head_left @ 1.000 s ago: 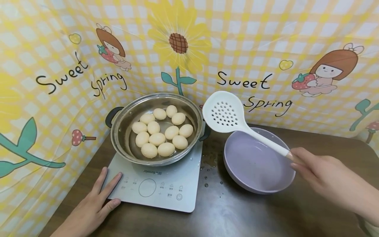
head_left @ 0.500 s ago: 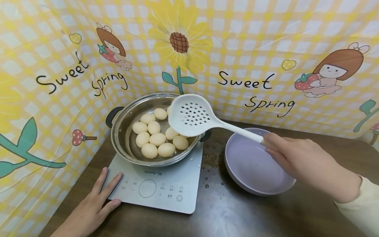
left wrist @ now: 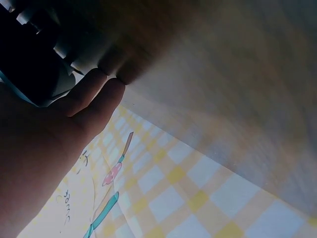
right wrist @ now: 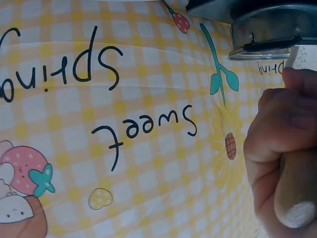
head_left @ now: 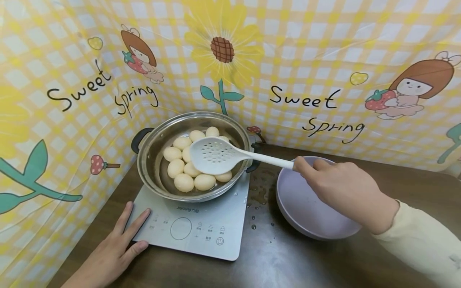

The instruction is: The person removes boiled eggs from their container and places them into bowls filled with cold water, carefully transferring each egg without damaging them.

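Note:
My right hand [head_left: 340, 186] grips the handle of a white slotted skimmer [head_left: 212, 155]. Its perforated bowl overlaps the eggs in the head view and covers several of them. In the right wrist view, curled fingers wrap the wooden handle end [right wrist: 296, 198]. Several pale peeled-looking eggs [head_left: 183, 182] sit in a steel pot [head_left: 144, 168] with dark side handles. The pot stands on a white induction cooker [head_left: 212, 248]. My left hand [head_left: 108, 250] lies with spread, straight fingers at the cooker's left front corner, thumb by its front edge.
A lavender bowl [head_left: 295, 208] stands right of the cooker, partly under my right forearm. Water drops [head_left: 253, 227] dot the dark wooden table [head_left: 273, 264] between them. A yellow checked cloth [head_left: 309, 48] hangs close behind and along the left side.
My right hand has moved left and carried the skimmer from above the lavender bowl to over the pot, lowering it toward the eggs. My left hand has stayed in place.

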Demonstrator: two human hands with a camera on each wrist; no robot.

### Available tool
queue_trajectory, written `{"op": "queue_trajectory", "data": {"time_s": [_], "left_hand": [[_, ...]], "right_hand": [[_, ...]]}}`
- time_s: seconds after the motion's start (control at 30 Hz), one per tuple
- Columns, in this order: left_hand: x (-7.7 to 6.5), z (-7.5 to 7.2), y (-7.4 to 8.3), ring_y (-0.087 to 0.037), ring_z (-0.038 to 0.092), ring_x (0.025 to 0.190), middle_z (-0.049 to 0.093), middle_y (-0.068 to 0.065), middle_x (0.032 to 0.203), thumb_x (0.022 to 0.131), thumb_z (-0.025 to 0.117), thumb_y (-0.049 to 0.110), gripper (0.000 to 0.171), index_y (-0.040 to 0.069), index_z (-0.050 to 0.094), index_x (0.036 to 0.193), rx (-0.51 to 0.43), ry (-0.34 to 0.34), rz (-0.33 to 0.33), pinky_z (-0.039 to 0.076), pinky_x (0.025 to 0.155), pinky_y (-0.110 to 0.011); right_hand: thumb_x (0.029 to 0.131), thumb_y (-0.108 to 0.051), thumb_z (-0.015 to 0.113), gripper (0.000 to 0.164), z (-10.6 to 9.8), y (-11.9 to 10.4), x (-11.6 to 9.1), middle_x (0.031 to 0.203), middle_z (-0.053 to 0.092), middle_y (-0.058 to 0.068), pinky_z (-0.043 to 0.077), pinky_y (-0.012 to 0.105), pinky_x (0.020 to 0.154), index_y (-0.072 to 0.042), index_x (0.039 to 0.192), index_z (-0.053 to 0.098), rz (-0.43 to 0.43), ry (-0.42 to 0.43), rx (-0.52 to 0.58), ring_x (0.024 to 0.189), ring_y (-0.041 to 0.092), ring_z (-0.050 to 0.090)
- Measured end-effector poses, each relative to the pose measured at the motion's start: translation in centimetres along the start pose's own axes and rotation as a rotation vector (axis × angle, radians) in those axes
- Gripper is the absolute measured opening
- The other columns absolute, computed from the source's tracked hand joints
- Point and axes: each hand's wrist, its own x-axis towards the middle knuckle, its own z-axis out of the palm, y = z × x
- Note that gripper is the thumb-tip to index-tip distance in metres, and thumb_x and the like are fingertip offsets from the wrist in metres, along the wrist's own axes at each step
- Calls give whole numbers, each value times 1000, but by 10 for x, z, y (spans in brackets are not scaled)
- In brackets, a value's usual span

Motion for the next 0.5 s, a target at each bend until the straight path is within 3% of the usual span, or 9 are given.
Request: {"op": "queue_trajectory", "data": {"time_s": [0.17,0.37,0.5], "left_hand": [[0,0,0,-62,38,131,-9,-17,167,101,65,30,76,28,22,163,0,5,3,45,85,-68],[-1,0,0,-62,40,129,-9,-17,167,100,66,29,77,28,22,163,13,18,12,45,83,-68],[0,1,0,-62,41,128,-7,-18,167,100,67,29,77,27,22,163,24,31,22,46,82,-67]], "right_hand": [[95,10,36,23,3,-1,6,64,29,-1,20,27,35,-2,111,47,-35,-16,-52,41,9,16],[99,4,41,15,7,-4,10,66,27,-1,21,27,36,-3,112,45,-55,-48,-55,43,10,18],[107,-4,28,19,10,-6,12,66,27,0,22,27,36,-3,111,47,-86,-24,-47,44,11,19]]}}
